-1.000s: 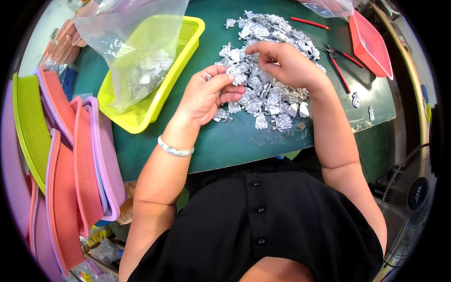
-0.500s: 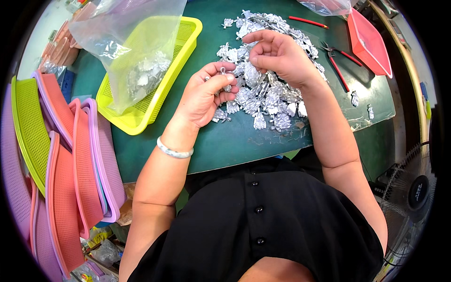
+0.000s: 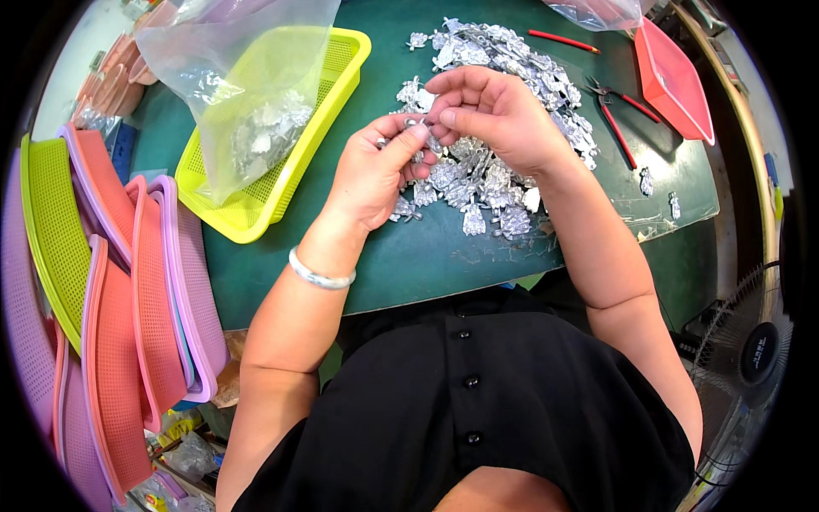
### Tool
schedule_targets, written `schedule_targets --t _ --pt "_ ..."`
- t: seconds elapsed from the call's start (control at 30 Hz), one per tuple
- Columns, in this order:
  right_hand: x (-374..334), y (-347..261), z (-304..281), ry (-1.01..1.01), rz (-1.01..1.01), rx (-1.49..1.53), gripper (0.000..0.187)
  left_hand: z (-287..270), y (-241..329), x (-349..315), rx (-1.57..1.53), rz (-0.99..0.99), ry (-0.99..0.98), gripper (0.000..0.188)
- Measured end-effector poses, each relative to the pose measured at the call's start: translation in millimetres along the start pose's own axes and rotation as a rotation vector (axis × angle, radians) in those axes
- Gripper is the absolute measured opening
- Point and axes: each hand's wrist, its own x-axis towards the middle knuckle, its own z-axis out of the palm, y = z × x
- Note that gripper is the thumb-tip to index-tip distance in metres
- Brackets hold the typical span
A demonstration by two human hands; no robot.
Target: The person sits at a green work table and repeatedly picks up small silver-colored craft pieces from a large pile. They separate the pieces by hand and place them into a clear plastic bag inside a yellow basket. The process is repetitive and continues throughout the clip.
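Note:
Small silver metal castings [image 3: 432,143] are held in my left hand [image 3: 363,179], its thumb pressed over them against curled fingers. My right hand [image 3: 503,124] meets it from the right, thumb and fingers drawn together at the top of the held castings. What lies between the right fingertips is too small and covered to make out. Beneath both hands spreads a heap of similar silver castings [image 3: 510,183] on the green tabletop [image 3: 409,277], partly hidden by my right hand and wrist.
Left of the hands, a yellow-green basket [image 3: 286,183] holds a clear plastic bag [image 3: 226,102] with castings inside. Red-handled cutters [image 3: 616,128], a red pen-like stick [image 3: 563,41] and a pink tray [image 3: 674,90] lie right. Stacked baskets [image 3: 115,358] flank the table; a fan [image 3: 755,354] stands right.
My right hand has moved left and slightly down, from above the heap to my left hand, and its fingertips now touch the held castings. My left hand has shifted slightly right.

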Motion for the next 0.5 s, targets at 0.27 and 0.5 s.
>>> schedule_targets --t 0.27,0.5 --pt "1.1 -0.6 -20.7 0.036 -0.218 -0.728 0.031 -6.6 8.4 -0.5 -0.091 -0.083 -0.003 0.015" --pt "0.4 4.2 -27.2 -0.062 -0.325 -1.134 0.039 -7.5 8.6 -0.1 -0.080 -0.085 -0.024 0.014"
